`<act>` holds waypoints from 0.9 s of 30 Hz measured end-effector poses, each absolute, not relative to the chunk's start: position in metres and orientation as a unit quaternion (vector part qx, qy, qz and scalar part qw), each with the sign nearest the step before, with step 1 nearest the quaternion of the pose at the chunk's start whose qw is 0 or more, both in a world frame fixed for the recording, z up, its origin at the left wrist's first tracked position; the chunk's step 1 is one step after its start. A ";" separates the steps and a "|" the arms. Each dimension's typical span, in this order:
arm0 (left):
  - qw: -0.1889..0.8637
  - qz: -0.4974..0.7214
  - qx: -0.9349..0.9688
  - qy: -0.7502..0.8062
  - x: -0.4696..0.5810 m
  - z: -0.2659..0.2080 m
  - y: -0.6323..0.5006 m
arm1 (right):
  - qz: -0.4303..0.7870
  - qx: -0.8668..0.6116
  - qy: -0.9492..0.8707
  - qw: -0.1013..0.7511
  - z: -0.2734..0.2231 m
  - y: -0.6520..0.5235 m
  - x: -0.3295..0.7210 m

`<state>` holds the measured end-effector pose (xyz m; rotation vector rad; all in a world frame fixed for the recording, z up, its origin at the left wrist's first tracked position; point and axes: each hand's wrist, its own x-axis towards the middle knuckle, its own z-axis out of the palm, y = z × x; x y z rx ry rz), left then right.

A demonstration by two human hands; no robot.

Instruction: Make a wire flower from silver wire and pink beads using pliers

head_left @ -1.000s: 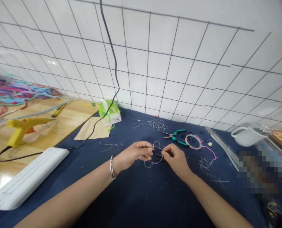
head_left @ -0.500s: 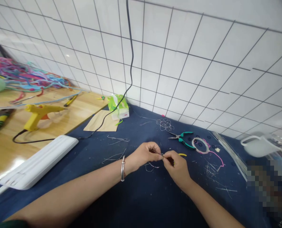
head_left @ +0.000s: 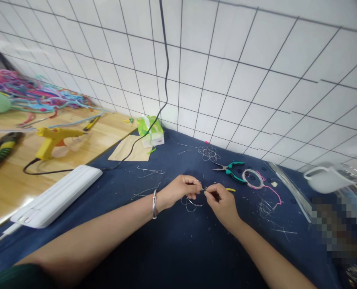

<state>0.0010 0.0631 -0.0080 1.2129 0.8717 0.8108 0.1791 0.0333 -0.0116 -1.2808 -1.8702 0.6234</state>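
My left hand [head_left: 181, 192], with a silver bangle at the wrist, pinches a thin wire [head_left: 203, 189] between thumb and fingers. Close on its right, my right hand [head_left: 222, 202] is pinched at the same short stretch of wire, fingertips almost meeting the left ones. Thin wire loops [head_left: 189, 204] show just below my left hand; whether they join the held piece I cannot tell. Beyond my right hand lie long-nose pliers [head_left: 227, 168] with teal handles. A yellow handle-like piece [head_left: 231, 190] pokes out behind its knuckles.
A coil of wire [head_left: 209, 153] lies near the tiled wall. On the right are a white ring [head_left: 253, 179] with pink cord and a bundle of clear rods [head_left: 292, 192]. A white power bank [head_left: 58, 196], yellow glue gun [head_left: 50, 140] and tissue pack [head_left: 151, 130] are on the left.
The view has shifted slightly. My left fingers have changed their hold, and more of the wire loops shows beneath them. Both hands stay close together at the wire.
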 end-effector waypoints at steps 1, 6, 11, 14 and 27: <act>0.661 0.358 0.536 0.384 0.001 -0.008 0.063 | 0.243 -0.504 -0.734 0.384 -0.011 0.033 0.180; 0.647 0.367 0.539 0.395 0.004 -0.007 0.061 | 0.235 -0.507 -0.737 0.381 -0.007 0.034 0.186; 0.609 0.380 0.575 0.393 0.004 -0.005 0.061 | 0.232 -0.492 -0.756 0.363 -0.004 0.040 0.195; 0.599 0.367 0.590 0.397 0.003 -0.003 0.063 | 0.160 -0.483 -0.789 0.346 -0.006 0.047 0.204; 0.667 0.270 0.597 0.355 0.003 -0.011 0.070 | -0.163 -0.281 -0.926 0.191 -0.002 0.045 0.216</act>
